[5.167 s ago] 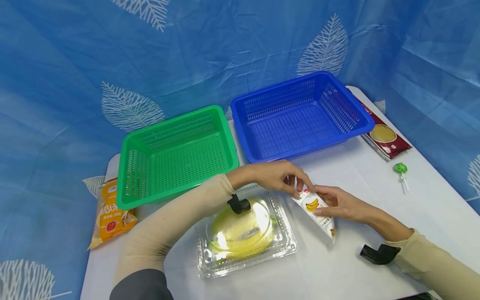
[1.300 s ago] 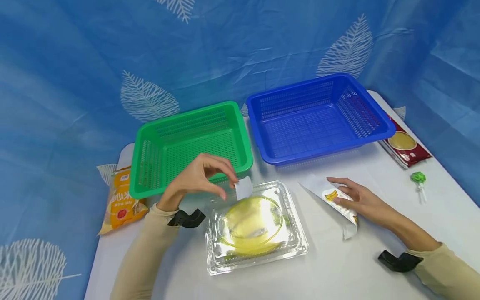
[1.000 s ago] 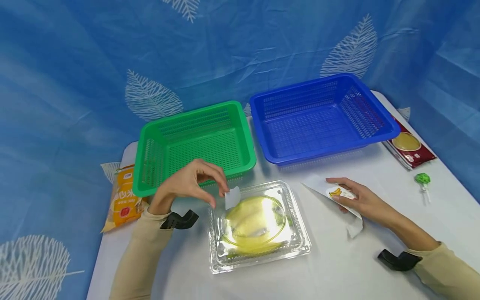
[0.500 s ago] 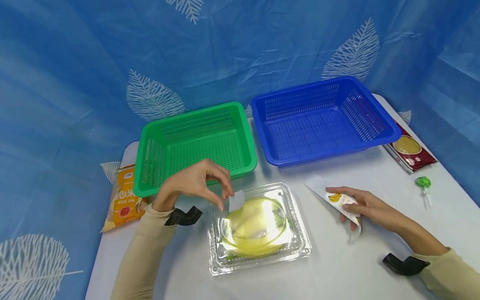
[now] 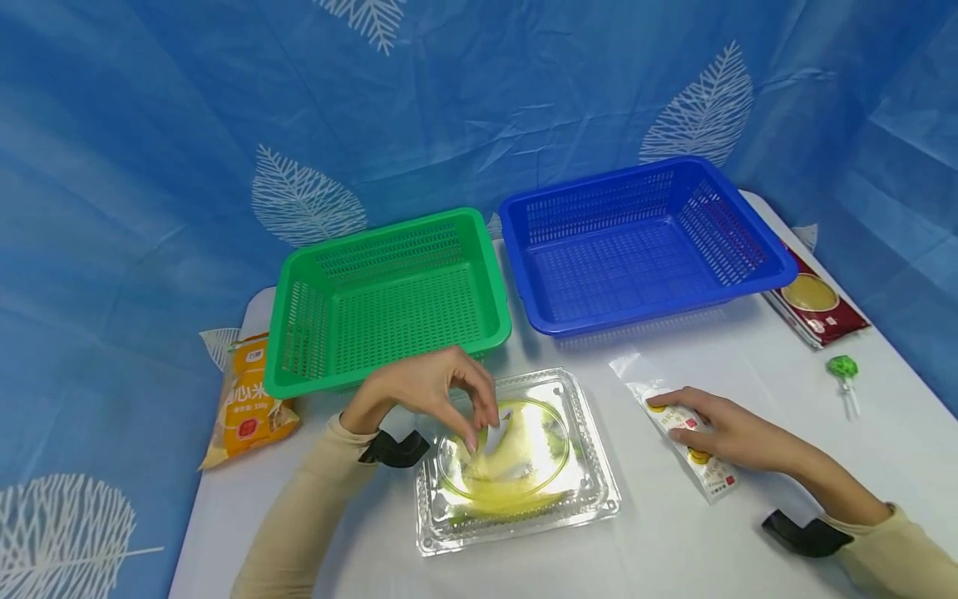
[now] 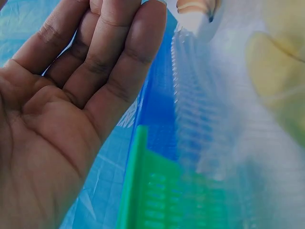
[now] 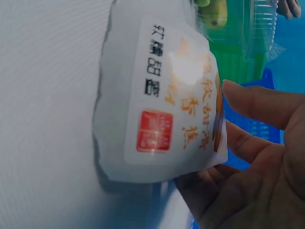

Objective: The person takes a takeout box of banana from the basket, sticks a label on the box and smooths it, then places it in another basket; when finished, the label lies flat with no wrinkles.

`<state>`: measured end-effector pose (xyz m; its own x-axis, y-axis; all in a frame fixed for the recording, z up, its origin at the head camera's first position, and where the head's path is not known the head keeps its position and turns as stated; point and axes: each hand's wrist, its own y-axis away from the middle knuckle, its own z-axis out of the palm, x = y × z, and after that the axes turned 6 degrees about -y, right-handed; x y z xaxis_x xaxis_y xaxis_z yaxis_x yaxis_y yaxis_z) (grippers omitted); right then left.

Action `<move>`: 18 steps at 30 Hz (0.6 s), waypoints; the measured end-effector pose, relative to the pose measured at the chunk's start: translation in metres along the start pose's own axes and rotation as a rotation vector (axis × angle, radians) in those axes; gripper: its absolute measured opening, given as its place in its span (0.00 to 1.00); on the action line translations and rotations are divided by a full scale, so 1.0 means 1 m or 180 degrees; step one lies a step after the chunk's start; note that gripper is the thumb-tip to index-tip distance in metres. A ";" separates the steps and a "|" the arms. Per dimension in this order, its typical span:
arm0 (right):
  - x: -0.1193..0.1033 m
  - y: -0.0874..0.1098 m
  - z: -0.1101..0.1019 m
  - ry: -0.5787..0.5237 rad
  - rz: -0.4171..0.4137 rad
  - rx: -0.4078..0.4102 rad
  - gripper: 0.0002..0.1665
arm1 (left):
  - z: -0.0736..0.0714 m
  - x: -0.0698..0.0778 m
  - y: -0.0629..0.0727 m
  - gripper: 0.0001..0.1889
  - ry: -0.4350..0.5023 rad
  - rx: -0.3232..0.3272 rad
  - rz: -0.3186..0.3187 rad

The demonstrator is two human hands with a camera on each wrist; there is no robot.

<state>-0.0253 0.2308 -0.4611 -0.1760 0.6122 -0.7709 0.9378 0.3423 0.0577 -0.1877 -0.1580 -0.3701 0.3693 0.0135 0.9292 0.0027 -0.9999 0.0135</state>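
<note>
In the head view, my left hand (image 5: 430, 391) pinches a small white label (image 5: 497, 433) by its edge. The label is close over the lid of a clear plastic clamshell box (image 5: 524, 516), which contains yellow-green fruit. Part of that label, with a brownish print, appears at the top of the left wrist view. My right hand (image 5: 737, 433) holds a strip of banana labels (image 5: 714, 478) on the table right of the box, thumb on top and fingers at its far edge. Red and orange print on the strip (image 7: 157, 109) fills much of the right wrist view.
Behind the box stand a green basket (image 5: 397, 333) and a blue basket (image 5: 614, 266), both without contents. An orange food bag (image 5: 250, 399) lies at the left edge. A dark red packet (image 5: 819, 312) and a green lollipop (image 5: 842, 368) lie at the right.
Both hands were at the strip; the left has since come away with one label, moved left over the box and lowered toward its lid. The right has turned and lowered the strip.
</note>
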 end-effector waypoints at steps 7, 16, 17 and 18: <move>-0.007 -0.004 0.005 0.0338 -0.0258 0.0358 0.23 | 0.010 -0.006 -0.008 0.16 -0.0012 -0.0137 0.0011; -0.011 -0.009 0.010 0.0233 -0.0286 0.0536 0.23 | 0.017 -0.009 -0.014 0.17 -0.0046 -0.0285 -0.0082; -0.012 -0.009 0.010 0.0208 -0.0277 0.0517 0.23 | 0.018 -0.010 -0.014 0.17 -0.0043 -0.0299 -0.0089; -0.013 -0.009 0.011 0.0193 -0.0277 0.0503 0.24 | 0.018 -0.010 -0.014 0.17 -0.0040 -0.0306 -0.0093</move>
<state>-0.0288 0.2121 -0.4587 -0.2717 0.6287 -0.7287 0.9528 0.2825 -0.1116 -0.1748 -0.1438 -0.3861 0.3821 0.0419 0.9232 -0.0753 -0.9942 0.0763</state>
